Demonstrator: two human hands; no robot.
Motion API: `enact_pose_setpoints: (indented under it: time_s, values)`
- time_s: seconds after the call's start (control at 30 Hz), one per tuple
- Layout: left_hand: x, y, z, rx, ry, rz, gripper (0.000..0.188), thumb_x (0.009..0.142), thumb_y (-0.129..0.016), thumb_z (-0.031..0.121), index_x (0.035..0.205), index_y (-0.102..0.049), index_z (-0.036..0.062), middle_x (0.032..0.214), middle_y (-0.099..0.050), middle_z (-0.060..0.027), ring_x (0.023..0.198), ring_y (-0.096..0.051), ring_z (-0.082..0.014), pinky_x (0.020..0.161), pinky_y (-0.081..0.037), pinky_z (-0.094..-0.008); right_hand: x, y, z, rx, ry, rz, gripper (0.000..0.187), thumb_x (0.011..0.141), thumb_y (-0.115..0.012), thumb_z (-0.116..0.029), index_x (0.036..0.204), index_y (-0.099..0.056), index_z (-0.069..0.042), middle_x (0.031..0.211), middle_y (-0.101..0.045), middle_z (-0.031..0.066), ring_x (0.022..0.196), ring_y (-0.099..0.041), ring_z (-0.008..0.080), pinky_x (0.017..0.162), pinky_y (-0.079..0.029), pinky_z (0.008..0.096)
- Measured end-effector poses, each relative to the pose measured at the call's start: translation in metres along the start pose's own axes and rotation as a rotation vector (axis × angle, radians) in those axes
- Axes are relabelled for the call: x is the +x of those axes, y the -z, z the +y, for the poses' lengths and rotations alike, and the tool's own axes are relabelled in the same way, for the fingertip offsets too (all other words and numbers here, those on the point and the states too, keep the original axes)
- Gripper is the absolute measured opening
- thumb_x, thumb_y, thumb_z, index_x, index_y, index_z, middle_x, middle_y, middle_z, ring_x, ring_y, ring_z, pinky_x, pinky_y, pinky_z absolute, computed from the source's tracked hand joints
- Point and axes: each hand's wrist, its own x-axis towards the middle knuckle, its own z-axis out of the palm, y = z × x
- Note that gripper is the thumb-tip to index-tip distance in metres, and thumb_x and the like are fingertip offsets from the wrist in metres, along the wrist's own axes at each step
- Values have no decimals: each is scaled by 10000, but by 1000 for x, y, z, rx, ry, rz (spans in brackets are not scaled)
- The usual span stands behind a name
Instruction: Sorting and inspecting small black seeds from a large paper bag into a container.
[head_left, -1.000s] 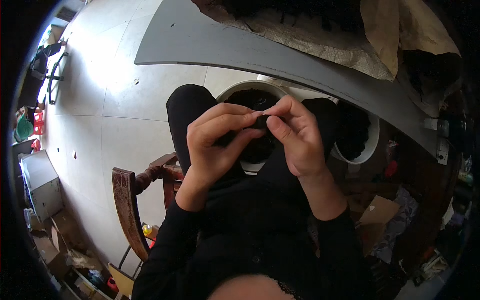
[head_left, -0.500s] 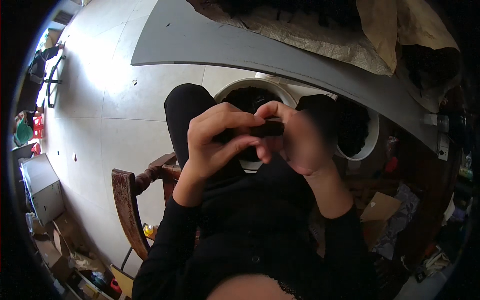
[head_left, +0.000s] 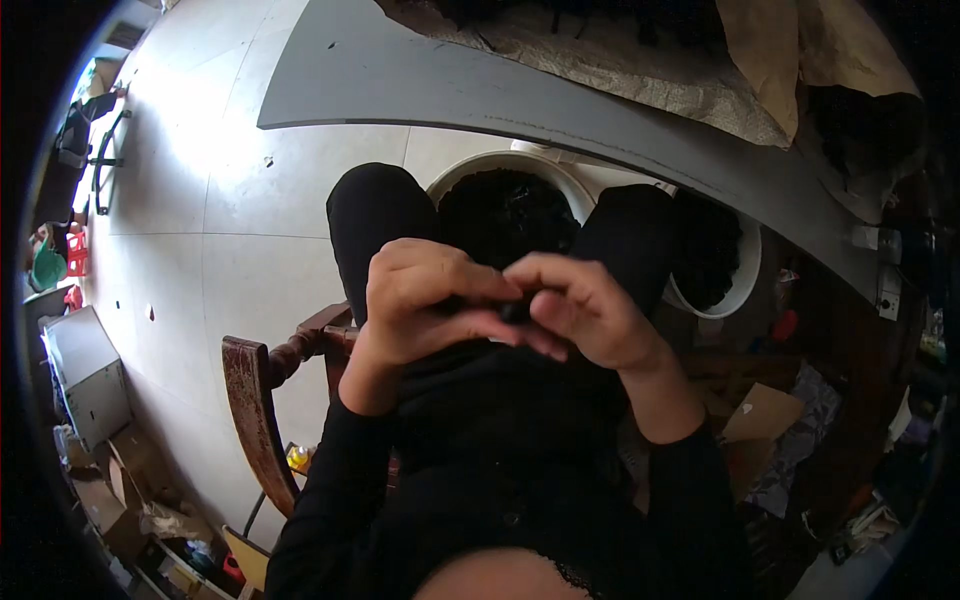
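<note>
Above my lap, in front of the near bucket, both hands meet at a small black piece (head_left: 515, 313), mostly covered by fingers. My left hand (head_left: 420, 298) closes on it, thumb below and bent fingers above. From the other side my right hand (head_left: 600, 312) curls in, its thumb against the end of the piece and its index fingertip touching my left fingers. Between my knees stands a pale round bucket (head_left: 578, 198) filled with dark, partly shiny pieces (head_left: 510, 210). A second white bucket (head_left: 745, 270), with black contents, stands beyond my right knee.
A grey tabletop (head_left: 400, 75) crosses ahead of me, with a woven sack (head_left: 690, 95) of black material on it. A wooden chair arm (head_left: 245, 390) is at my left. Cardboard (head_left: 765, 412) lies at right; boxes (head_left: 85, 370) line the far left.
My right hand has turned and curled inward, its palm now less exposed. Both hands have come down slightly toward my lap, and less of the black piece shows between them.
</note>
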Motion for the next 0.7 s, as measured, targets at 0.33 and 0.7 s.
enact_pose_setpoints:
  time_s: [0.33,0.7]
  values:
    - [-3,11,-6,-167,-76,-284,306,622,-747,266,778,-638,26,587,-556,-32,488,-557,-168,428,-401,-242,-3,-7,-9,-594,88,-258,274,903,-482,-243,826,-459,20,605,-522,149,519,-544,223,478,-407,307]
    - [-26,20,-17,-484,557,331,286,789,-501,267,763,-538,-16,694,-518,-54,572,-446,-100,548,-336,-197,162,59,-35,-1431,483,639,317,859,-527,-332,1097,-516,-123,795,-586,106,711,-582,239,626,-470,325]
